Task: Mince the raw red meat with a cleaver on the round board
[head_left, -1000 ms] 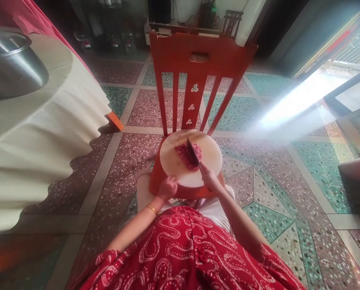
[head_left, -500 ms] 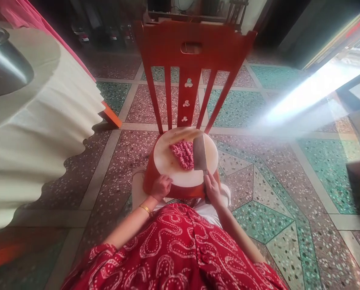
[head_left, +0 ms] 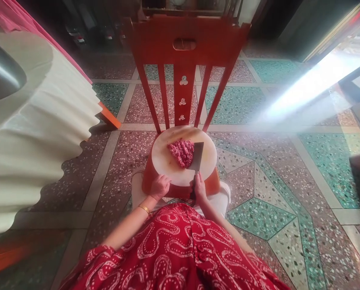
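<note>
My right hand (head_left: pixel 200 189) is closed around the dark handle of a cleaver (head_left: pixel 198 156). The cleaver's broad blade lies over the right side of a round white cutting board (head_left: pixel 160 161), its left edge against a mound of minced meat (head_left: pixel 182 153). At the board's near left edge rests my left hand (head_left: pixel 161 186), its fingers curled into a loose fist with nothing visible in them. The board sits on the seat of a reddish-brown wooden chair (head_left: pixel 149 177) in front of me.
The chair's slatted backrest (head_left: pixel 186 56) rises behind the board. To the left stands a table with a cream cloth (head_left: pixel 55 104), bearing a metal pot (head_left: pixel 4 74). A patterned stone floor (head_left: pixel 258 225) surrounds the chair, with bright light falling from the right.
My right hand and the cleaver have moved left and the blade is now lower, beside the meat. My left hand has stayed nearly in place. The whole view has shifted slightly.
</note>
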`<control>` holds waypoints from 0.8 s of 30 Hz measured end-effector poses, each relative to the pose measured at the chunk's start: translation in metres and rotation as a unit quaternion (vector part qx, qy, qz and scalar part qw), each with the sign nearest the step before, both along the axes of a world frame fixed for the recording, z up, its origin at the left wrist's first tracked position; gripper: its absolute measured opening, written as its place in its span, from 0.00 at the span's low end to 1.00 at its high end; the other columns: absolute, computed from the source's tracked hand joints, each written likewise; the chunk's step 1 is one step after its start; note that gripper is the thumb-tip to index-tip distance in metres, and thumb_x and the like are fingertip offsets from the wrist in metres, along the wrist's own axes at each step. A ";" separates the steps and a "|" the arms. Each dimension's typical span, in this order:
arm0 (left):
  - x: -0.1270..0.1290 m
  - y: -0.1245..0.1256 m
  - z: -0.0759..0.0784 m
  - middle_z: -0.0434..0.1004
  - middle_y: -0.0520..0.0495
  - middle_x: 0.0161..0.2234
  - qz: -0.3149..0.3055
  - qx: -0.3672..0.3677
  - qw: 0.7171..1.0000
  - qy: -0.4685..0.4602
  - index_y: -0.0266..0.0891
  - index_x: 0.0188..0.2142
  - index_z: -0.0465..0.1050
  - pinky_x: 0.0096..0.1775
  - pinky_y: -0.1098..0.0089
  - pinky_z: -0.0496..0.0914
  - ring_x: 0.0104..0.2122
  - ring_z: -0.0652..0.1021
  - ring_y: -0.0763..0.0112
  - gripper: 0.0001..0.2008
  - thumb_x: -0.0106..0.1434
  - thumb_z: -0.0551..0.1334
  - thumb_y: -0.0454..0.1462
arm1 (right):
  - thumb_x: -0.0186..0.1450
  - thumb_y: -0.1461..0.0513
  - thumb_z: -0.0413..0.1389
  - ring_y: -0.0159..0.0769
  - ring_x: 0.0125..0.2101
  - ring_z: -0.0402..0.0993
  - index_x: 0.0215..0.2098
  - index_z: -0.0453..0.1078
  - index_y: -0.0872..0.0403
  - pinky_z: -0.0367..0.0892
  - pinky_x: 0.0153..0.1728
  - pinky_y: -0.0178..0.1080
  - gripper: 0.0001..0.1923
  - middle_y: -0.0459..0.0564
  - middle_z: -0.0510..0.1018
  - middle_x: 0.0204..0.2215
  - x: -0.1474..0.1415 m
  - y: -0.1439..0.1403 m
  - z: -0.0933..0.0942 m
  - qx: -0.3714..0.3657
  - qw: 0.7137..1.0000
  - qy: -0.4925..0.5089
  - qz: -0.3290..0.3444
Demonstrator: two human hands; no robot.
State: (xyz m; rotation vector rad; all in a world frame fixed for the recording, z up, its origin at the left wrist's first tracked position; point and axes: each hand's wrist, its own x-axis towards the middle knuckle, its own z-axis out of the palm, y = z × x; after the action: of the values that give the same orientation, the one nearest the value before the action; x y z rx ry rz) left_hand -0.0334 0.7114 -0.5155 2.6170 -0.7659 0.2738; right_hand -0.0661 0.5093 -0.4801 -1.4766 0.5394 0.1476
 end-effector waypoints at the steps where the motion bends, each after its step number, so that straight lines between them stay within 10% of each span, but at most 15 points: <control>1: 0.000 0.000 0.000 0.72 0.47 0.31 0.000 -0.002 1.000 -0.001 0.41 0.34 0.73 0.39 0.68 0.68 0.36 0.70 0.67 0.11 0.59 0.53 0.28 | 0.63 0.42 0.39 0.27 0.11 0.58 0.60 0.52 0.53 0.60 0.13 0.30 0.34 0.36 0.62 0.14 0.010 0.000 0.003 0.013 1.000 -0.004 -0.004; 6: -0.001 0.000 -0.002 0.71 0.46 0.30 0.006 -0.004 1.000 0.006 0.40 0.33 0.73 0.39 0.67 0.67 0.36 0.70 0.67 0.11 0.61 0.52 0.31 | 0.65 0.48 0.43 0.27 0.11 0.57 0.62 0.51 0.52 0.60 0.13 0.31 0.31 0.36 0.61 0.13 0.043 -0.007 0.019 -0.054 0.994 -0.040 0.083; 11: 0.000 0.000 -0.002 0.70 0.46 0.30 0.006 0.008 1.000 0.006 0.40 0.32 0.72 0.39 0.67 0.67 0.35 0.70 0.67 0.11 0.63 0.51 0.33 | 0.65 0.55 0.46 0.39 0.36 0.74 0.58 0.61 0.47 0.68 0.38 0.40 0.23 0.50 0.78 0.37 0.057 -0.016 0.044 -0.292 0.930 -0.114 0.191; 17: 0.000 -0.001 -0.001 0.70 0.47 0.30 0.001 -0.010 1.000 0.009 0.41 0.33 0.72 0.39 0.67 0.67 0.35 0.69 0.66 0.10 0.61 0.52 0.30 | 0.66 0.55 0.45 0.40 0.47 0.71 0.61 0.58 0.48 0.66 0.46 0.40 0.25 0.50 0.74 0.49 0.056 -0.021 0.086 -0.336 0.897 -0.243 0.156; 24: 0.000 0.001 -0.004 0.69 0.46 0.29 0.006 -0.018 1.000 0.015 0.41 0.32 0.73 0.37 0.66 0.66 0.34 0.69 0.66 0.10 0.61 0.53 0.31 | 0.66 0.57 0.45 0.42 0.39 0.75 0.59 0.61 0.51 0.69 0.40 0.40 0.24 0.53 0.78 0.41 0.052 -0.010 0.062 -0.353 0.903 -0.100 0.223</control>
State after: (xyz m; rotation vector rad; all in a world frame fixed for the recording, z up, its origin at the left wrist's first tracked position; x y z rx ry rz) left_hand -0.0337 0.7122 -0.5199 2.5862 -0.7271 0.2483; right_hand -0.0144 0.4994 -0.4179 -2.2869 0.0613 0.1642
